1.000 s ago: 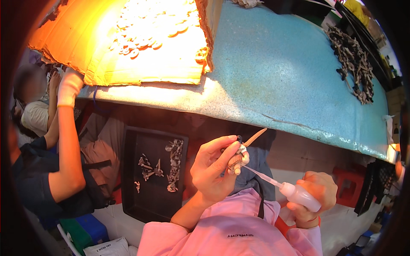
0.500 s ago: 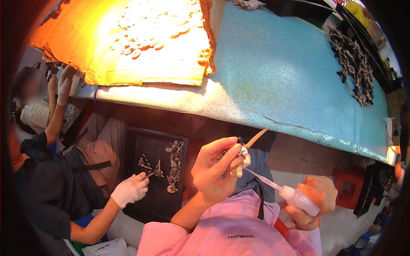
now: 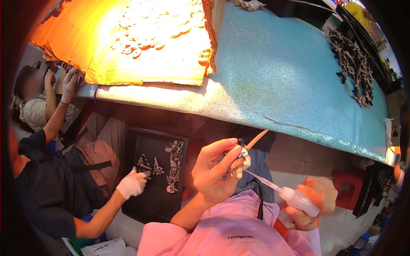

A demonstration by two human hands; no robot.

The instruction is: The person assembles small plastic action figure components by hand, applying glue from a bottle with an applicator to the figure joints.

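My left hand [image 3: 211,173] pinches a small figurine part [image 3: 240,161]; my right hand [image 3: 314,205] grips a squeeze bottle [image 3: 298,199], nozzle touching the part.

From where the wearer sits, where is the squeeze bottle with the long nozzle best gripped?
Grip the squeeze bottle round its soft body from below right, as the right hand does; its thin nozzle slants up-left toward the small part in the left hand.
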